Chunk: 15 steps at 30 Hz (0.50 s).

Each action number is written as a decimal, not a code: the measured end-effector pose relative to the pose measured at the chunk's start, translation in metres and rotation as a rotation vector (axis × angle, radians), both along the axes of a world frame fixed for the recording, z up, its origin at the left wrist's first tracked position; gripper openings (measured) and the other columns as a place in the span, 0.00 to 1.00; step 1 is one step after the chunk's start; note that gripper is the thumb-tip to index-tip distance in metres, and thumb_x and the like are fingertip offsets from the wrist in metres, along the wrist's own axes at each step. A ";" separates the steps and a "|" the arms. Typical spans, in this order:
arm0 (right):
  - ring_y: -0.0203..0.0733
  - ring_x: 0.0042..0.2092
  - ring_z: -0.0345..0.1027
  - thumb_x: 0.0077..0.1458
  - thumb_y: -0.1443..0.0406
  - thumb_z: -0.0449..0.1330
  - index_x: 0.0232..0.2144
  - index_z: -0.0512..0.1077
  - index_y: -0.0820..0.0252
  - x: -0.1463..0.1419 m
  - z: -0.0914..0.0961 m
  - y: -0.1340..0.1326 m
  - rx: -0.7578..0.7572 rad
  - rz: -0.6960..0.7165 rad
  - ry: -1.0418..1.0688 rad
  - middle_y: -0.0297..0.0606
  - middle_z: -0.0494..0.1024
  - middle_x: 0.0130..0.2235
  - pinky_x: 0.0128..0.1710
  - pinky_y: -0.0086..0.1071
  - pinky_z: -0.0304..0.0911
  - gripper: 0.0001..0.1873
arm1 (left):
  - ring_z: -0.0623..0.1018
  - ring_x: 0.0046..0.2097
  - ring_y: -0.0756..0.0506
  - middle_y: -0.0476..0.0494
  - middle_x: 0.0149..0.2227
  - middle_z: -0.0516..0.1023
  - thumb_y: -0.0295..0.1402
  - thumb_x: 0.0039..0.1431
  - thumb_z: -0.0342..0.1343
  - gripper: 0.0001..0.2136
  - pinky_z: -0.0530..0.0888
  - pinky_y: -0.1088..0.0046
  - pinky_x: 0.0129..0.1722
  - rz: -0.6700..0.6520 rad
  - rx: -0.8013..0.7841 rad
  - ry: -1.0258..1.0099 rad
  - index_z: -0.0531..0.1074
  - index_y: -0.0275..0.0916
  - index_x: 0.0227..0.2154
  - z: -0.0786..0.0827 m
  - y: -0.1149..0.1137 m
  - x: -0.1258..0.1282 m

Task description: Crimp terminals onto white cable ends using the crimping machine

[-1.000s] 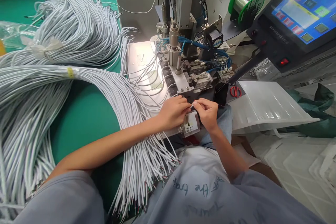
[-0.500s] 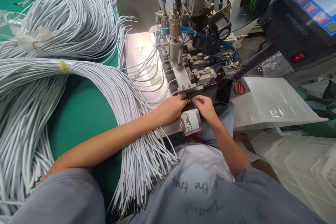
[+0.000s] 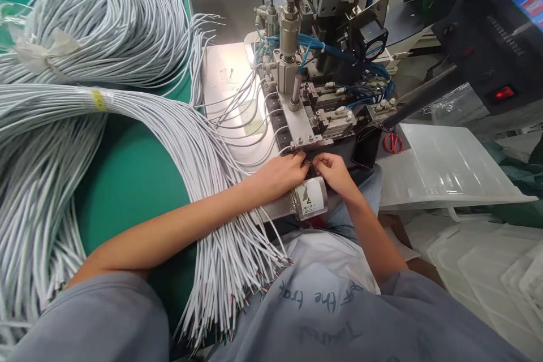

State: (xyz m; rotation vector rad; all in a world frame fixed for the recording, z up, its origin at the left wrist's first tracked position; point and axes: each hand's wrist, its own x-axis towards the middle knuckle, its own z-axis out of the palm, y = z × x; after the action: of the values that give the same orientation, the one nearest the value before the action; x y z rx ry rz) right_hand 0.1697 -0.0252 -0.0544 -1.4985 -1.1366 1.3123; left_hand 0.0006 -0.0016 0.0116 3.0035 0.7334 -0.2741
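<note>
At the front edge of the machine, my left hand (image 3: 287, 172) is closed with its fingertips curled down; what they hold is hidden beneath them. My right hand (image 3: 336, 173) faces it from the right, thumb and forefinger pinched on something too small to name. The fingertips of both hands nearly meet. Several white cables (image 3: 267, 124) curve into the dark block of the machine (image 3: 292, 124), just beyond my left hand. Below my fingers sits a small roll-shaped object with a white label (image 3: 311, 197). My left forearm lies across a fanned bundle of white cables (image 3: 169, 124).
More white cable bundles (image 3: 114, 22) are piled on the green mat (image 3: 131, 169) at left. A dark phone-like slab (image 3: 366, 147) and red-handled scissors (image 3: 393, 143) lie right of the machine, beside a translucent sheet (image 3: 449, 164). A control box (image 3: 487, 45) overhangs the right side.
The view has shifted a little, so the machine and control box appear farther right. My left fingertips have come closer to my right ones. Both hands stay at the machine's front edge.
</note>
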 end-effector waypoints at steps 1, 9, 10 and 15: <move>0.31 0.21 0.57 0.41 0.61 0.58 0.20 0.67 0.62 -0.001 0.000 0.000 0.004 -0.007 0.007 0.28 0.65 0.18 0.23 0.28 0.55 0.09 | 0.76 0.38 0.43 0.33 0.39 0.70 0.20 0.57 0.43 0.15 0.72 0.70 0.32 -0.010 0.008 0.007 0.67 0.26 0.46 0.000 0.000 0.000; 0.32 0.23 0.60 0.42 0.57 0.59 0.23 0.67 0.61 -0.002 0.002 0.001 0.055 0.004 -0.012 0.30 0.67 0.21 0.22 0.28 0.55 0.12 | 0.75 0.37 0.42 0.34 0.39 0.70 0.20 0.60 0.38 0.16 0.69 0.69 0.28 -0.009 0.070 0.014 0.68 0.26 0.46 -0.004 -0.005 0.001; 0.31 0.22 0.58 0.43 0.56 0.59 0.23 0.66 0.61 -0.001 0.001 0.002 0.039 0.017 -0.008 0.29 0.66 0.20 0.22 0.27 0.54 0.13 | 0.75 0.37 0.42 0.34 0.39 0.70 0.20 0.60 0.38 0.16 0.69 0.69 0.28 0.002 0.071 0.012 0.68 0.27 0.46 -0.004 -0.005 0.001; 0.28 0.19 0.48 0.47 0.53 0.55 0.18 0.58 0.58 -0.003 -0.010 0.004 0.026 0.117 0.054 0.25 0.57 0.16 0.19 0.26 0.46 0.18 | 0.75 0.39 0.41 0.33 0.37 0.73 0.20 0.59 0.43 0.12 0.70 0.68 0.32 0.044 0.094 0.000 0.72 0.27 0.38 0.001 -0.010 0.001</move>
State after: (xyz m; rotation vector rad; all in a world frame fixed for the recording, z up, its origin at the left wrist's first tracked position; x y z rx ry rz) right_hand 0.1667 -0.0214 -0.0641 -1.3876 -1.2171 1.4032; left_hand 0.0015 -0.0119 0.0125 3.0705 0.8348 -0.2443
